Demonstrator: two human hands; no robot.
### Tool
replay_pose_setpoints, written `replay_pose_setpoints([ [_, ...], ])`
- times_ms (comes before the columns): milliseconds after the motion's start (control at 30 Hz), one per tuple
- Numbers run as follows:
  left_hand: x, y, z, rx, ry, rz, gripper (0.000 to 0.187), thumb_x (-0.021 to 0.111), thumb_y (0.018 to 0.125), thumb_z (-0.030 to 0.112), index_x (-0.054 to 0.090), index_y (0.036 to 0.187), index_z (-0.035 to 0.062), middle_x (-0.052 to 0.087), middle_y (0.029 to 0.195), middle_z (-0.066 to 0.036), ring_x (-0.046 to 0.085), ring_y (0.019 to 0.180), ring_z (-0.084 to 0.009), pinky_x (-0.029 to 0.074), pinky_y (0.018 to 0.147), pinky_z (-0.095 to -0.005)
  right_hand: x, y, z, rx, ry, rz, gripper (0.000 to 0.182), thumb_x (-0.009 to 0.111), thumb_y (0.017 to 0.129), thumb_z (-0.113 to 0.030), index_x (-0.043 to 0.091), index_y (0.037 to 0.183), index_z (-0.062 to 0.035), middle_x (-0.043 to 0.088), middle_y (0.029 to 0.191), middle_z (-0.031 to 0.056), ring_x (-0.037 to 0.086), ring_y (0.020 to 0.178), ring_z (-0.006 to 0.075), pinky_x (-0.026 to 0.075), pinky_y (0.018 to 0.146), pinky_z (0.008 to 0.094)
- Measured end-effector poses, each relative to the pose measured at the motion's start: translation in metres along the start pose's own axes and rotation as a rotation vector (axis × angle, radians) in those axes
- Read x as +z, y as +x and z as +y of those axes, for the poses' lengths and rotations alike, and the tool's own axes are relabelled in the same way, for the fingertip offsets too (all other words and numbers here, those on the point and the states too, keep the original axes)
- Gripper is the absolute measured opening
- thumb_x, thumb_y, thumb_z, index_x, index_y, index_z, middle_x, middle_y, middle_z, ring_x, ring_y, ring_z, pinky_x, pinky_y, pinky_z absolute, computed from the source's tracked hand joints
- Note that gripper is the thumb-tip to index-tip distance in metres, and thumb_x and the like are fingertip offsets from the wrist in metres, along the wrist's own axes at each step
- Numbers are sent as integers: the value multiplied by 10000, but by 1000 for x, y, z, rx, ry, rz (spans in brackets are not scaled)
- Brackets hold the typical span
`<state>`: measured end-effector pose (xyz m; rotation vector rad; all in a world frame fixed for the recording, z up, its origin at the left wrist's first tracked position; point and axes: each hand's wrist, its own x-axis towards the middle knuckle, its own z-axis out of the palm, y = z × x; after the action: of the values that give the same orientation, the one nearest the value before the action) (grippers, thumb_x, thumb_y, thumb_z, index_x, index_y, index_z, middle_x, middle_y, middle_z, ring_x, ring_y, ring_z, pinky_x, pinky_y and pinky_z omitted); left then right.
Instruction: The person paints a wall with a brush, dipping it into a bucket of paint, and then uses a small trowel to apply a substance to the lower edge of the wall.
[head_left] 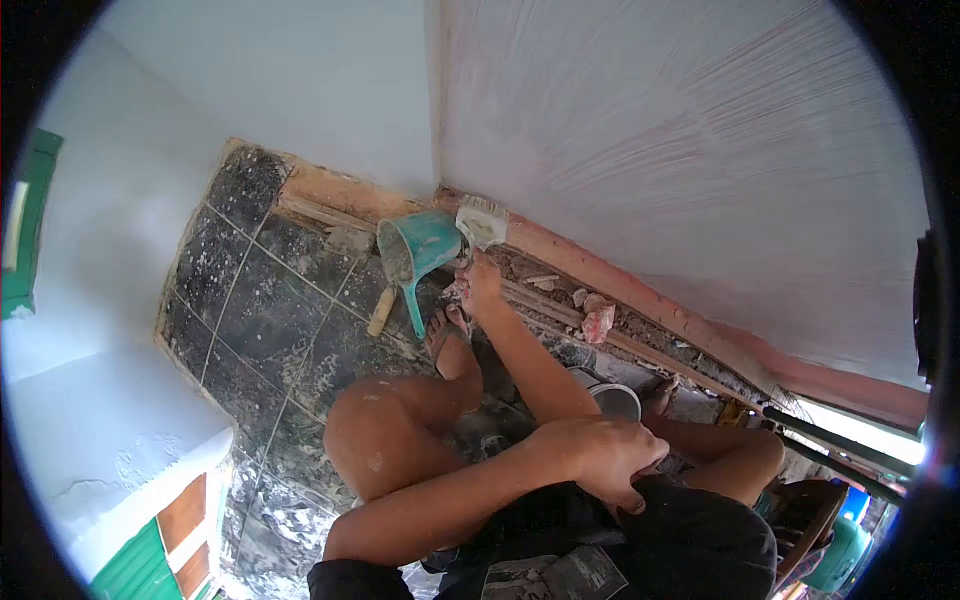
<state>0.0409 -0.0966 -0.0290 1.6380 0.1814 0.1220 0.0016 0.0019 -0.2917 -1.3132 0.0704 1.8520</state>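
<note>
My right hand [481, 287] is closed round the handle of a wide paintbrush [484, 224]. Its pale bristles point up toward the foot of the wall. Just left of the brush, a teal long-handled dipper [432, 240] lies tipped, its mouth facing left and its inside coated grey. My left hand [612, 458] lies across my right arm near the elbow, thumb apart and holding nothing visible; some fingertips are hidden. Below my right forearm stands a pale bucket [617, 402], partly covered by my arm and hand.
A tool with a wooden handle [381, 311] lies on the spattered dark tiles [280, 330]. Broken rubble [597, 318] fills a trench along the streaky wall [650, 140]. A pale wall [300, 90] meets it at a corner. A teal container [840, 555] is at lower right.
</note>
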Motion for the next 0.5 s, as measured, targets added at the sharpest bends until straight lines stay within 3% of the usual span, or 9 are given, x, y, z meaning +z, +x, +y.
replay_pose_setpoints([
  [200,-17,-8,11,-90,-22,133,304,681,806,268,529,840,6,573,862,-163,597,870,-352,449,764,-444,8,27,3,-25,38,19,273,443,969,-303,445,793,-95,437,628,18,322,433,108,276,366,238],
  [333,-23,-7,15,-18,-4,241,287,659,822,261,524,823,8,562,831,-157,595,830,-352,442,731,-444,23,14,-6,-98,20,20,249,452,967,-305,452,830,-98,441,629,13,336,436,97,274,363,236],
  [433,-21,-3,18,14,1,236,285,651,826,262,521,821,8,560,829,-160,594,820,-350,441,723,-446,29,-15,-12,-151,32,-79,184,458,978,-283,447,1019,-104,464,660,20,365,455,104,278,382,251],
  [500,-15,-1,20,23,21,228,282,649,826,259,521,836,8,562,838,-167,595,826,-351,445,732,-450,43,-53,-19,-231,20,-118,215,453,978,-298,461,1037,-91,452,674,10,346,445,83,271,373,229],
])
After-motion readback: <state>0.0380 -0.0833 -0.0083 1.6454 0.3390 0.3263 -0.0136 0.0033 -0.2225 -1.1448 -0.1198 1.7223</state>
